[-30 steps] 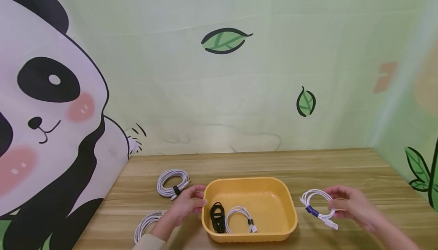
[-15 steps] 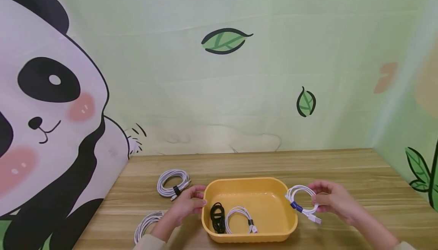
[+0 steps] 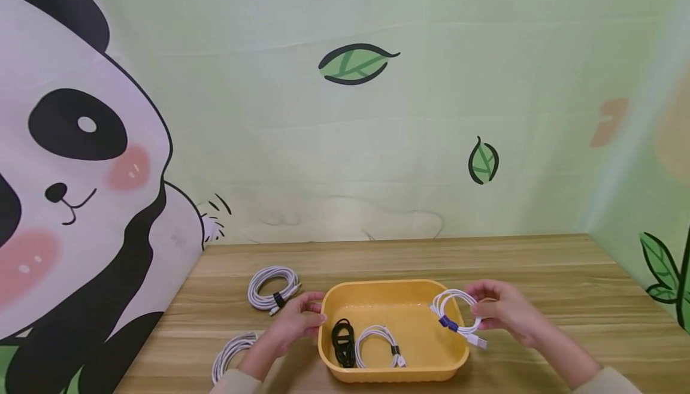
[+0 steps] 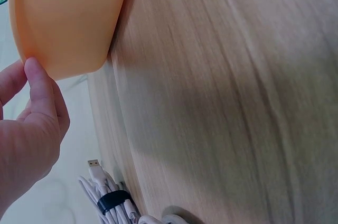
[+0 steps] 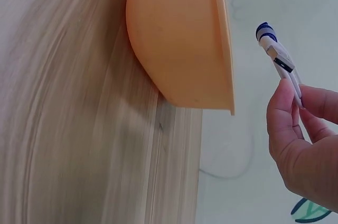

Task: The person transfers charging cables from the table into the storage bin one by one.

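Observation:
In the head view, a yellow plastic basket (image 3: 393,375) stands on the wooden table. My left hand (image 3: 291,324) holds its left rim; thumb and fingertips meet the edge in the left wrist view. My right hand (image 3: 507,311) pinches a coiled white USB cable (image 3: 465,329) with a blue strap, raised over the basket's right rim. Its USB plug (image 5: 283,64) shows in the right wrist view, above the thumb and fingers. Inside the basket lie a coiled black cable (image 3: 343,346) and a white cable (image 3: 384,332) with a black strap, both towards the left.
Two coiled grey-white cables lie on the table to the left: a farther coil (image 3: 261,302) with a black strap, and a nearer coil (image 3: 222,359) partly hidden by my left forearm. A printed panda backdrop (image 3: 345,142) rises behind the table (image 3: 539,262).
My right hand has carried the white cable leftward, from beside the basket to over its right rim. The left hand and basket have stayed in place.

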Tool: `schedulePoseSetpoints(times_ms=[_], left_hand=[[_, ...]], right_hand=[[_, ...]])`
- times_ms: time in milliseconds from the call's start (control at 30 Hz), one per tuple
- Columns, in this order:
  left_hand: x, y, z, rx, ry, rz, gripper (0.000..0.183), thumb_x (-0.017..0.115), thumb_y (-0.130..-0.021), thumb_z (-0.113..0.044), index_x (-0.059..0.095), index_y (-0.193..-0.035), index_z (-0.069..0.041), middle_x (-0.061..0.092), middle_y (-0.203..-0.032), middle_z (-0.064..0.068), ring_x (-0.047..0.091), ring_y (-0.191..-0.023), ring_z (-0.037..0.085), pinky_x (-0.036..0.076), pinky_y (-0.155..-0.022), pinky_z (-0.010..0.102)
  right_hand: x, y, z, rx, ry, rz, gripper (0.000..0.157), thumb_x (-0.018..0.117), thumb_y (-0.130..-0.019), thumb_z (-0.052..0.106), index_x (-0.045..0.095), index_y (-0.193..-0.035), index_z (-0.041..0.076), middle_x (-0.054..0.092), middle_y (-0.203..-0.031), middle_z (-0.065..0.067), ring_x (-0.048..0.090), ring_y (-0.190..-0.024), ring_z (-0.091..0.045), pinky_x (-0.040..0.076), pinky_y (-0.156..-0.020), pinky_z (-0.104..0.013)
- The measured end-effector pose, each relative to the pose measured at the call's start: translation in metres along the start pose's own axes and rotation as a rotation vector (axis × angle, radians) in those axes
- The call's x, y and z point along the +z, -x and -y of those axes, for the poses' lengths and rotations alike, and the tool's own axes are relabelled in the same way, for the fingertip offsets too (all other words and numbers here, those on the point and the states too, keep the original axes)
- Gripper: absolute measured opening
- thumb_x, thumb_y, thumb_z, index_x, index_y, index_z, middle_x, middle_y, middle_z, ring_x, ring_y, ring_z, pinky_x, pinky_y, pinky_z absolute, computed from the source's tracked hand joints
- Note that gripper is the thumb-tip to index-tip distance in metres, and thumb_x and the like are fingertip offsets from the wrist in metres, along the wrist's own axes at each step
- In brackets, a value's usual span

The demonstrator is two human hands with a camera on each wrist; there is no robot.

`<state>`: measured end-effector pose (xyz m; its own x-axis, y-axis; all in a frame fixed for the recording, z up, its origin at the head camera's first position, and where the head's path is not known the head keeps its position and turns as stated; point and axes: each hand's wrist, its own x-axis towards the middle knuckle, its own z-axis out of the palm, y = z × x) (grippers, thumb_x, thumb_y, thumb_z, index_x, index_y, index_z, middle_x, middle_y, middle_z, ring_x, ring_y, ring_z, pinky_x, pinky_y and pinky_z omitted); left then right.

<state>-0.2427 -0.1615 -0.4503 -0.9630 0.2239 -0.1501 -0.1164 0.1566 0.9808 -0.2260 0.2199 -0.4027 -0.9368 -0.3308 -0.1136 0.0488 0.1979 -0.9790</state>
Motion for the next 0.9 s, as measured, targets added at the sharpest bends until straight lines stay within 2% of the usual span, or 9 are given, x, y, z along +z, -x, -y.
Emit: schedulePoseSetpoints(times_ms=[600,900], left_hand=[[0.000,-0.001,0.000,-0.013,0.000,-0.008,0.049,0.056,-0.078,0.002,0.039,-0.125,0.005,0.048,-0.095,0.010,0.052,-0.074,0.012,0.051,-0.066,0.027],[0.001,0.000,0.000,-0.014,0.004,-0.007,0.049,0.056,-0.078,0.002,0.039,-0.124,0.006,0.048,-0.095,0.009,0.052,-0.074,0.012,0.051,-0.067,0.027]], right_hand=[[0.022,-0.015,0.003,0.018,0.002,0.047,0.038,0.054,-0.077,-0.003,0.043,-0.112,-0.013,0.051,-0.086,-0.007,0.053,-0.066,-0.013,0.050,-0.056,-0.022],[0.034,-0.024,0.002,0.008,0.016,0.060,0.034,0.053,-0.076,-0.005,0.046,-0.108,-0.012,0.051,-0.093,-0.013,0.053,-0.067,-0.014,0.050,-0.055,-0.024]])
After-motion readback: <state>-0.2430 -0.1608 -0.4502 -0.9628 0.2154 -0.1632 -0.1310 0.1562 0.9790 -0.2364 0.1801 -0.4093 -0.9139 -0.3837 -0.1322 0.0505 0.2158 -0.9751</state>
